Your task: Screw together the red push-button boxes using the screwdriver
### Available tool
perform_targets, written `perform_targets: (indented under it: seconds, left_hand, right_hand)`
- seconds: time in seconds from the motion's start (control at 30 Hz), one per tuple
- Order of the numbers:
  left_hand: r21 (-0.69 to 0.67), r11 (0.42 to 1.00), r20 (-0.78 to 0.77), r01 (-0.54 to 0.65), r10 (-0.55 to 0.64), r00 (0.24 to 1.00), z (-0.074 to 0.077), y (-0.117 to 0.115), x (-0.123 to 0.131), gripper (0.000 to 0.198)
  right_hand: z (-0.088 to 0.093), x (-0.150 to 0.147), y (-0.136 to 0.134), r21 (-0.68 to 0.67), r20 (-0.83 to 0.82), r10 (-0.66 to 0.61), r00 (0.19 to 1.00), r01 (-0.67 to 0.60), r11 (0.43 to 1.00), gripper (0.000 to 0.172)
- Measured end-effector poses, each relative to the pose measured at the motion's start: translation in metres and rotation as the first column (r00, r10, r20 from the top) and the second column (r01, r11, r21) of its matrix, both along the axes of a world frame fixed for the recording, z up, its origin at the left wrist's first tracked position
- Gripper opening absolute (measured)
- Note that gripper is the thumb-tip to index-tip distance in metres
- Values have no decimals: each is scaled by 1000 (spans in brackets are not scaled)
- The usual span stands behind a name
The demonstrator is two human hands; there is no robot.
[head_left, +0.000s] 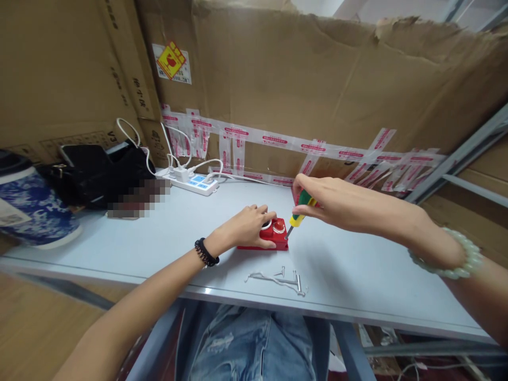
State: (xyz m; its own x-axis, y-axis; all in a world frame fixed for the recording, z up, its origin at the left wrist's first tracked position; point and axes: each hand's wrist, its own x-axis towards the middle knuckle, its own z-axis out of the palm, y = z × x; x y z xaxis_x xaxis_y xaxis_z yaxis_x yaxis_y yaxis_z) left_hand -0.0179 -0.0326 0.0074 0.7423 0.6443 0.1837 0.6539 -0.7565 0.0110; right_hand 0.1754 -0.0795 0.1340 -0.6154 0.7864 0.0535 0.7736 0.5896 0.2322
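A small red box [281, 244] with round fittings on its top lies on the table. Over its left part rests my left hand [251, 227], thumb on the near side and fingers across the top, gripping it. My right hand [317, 198] is closed around the green and yellow handle of a screwdriver [296, 219]. The screwdriver tilts down to the left, its tip at the box's right end; whether it sits in a screw is too small to tell. Nearer the table's front edge lie several loose screws [298, 283] and a thin white string.
A white power strip [195, 182] with plugs and cables stands at the back left. Left of it are a black bag [103, 174] and a large blue-and-white cup [37, 203]. Taped cardboard [278, 79] walls the table's [381, 270] back; a metal frame [472, 143] rises on the right.
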Motion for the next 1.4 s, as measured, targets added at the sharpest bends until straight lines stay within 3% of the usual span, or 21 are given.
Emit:
perform_targets:
  seconds: [0.07,0.13,0.23,0.3,0.37,0.43,0.5,0.57,0.73,0.8,0.93,1.03,1.13,1.3,1.4]
  left_hand:
    - [-6,1000,10,-2,2,1000,-1,0,0,61]
    - [-11,1000,11,-12,12,1000,-1,-1,0,60]
    - [-5,1000,2,-20,20,1000,0,-2,1,60]
    - [4,1000,-7,-17,17,1000,1,-2,1,60]
    - [8,1000,-14,-18,18,1000,1,-2,1,60]
    - [4,1000,-11,-18,18,1000,1,-1,1,60]
    - [1,1000,-3,-17,17,1000,0,-1,1,60]
    - [1,1000,3,-20,19,1000,1,-1,1,60]
    - [-28,999,3,-20,20,1000,3,-3,2,61]
    - [-30,999,5,-21,22,1000,3,-3,2,60]
    - [-14,1000,12,-19,19,1000,3,-2,2,61]
    - [-26,999,4,-25,25,1000,4,-3,2,60]
    - [-29,999,-4,-27,27,1000,4,-3,2,60]
    - [-14,1000,-9,-28,28,1000,3,-3,2,60]
    - [-17,1000,-16,-23,23,1000,3,-3,2,61]
  right_hand:
    - [-2,-1,1,156,70,-157,985,145,977,49]
    - [-4,-3,2,213,96,-217,971,192,958,51]
    - [-1,-4,1,46,51,-48,998,46,998,33]
    - [3,-4,-3,-67,-29,95,995,-96,993,22]
    - [5,-4,-7,-119,-60,140,988,-146,982,24]
    - [4,-6,-10,-59,-7,41,999,-41,997,35]
    - [1,-7,-9,89,47,-111,993,107,990,43]
    - [0,-8,-6,152,32,-176,984,169,974,41]
    - [8,-5,-4,-175,-121,-45,992,24,984,15]
    - [8,-5,-5,-169,-110,-91,990,72,983,20]
    - [4,-6,-5,2,-77,-157,985,158,987,32]
    - [6,-4,-5,-138,-155,-43,987,21,990,17]
    - [7,-1,-6,-215,-161,-19,987,-17,976,24]
    - [-1,-6,-4,82,-43,-210,977,213,973,40]
    - [1,-7,-4,19,-61,-144,988,145,989,29]
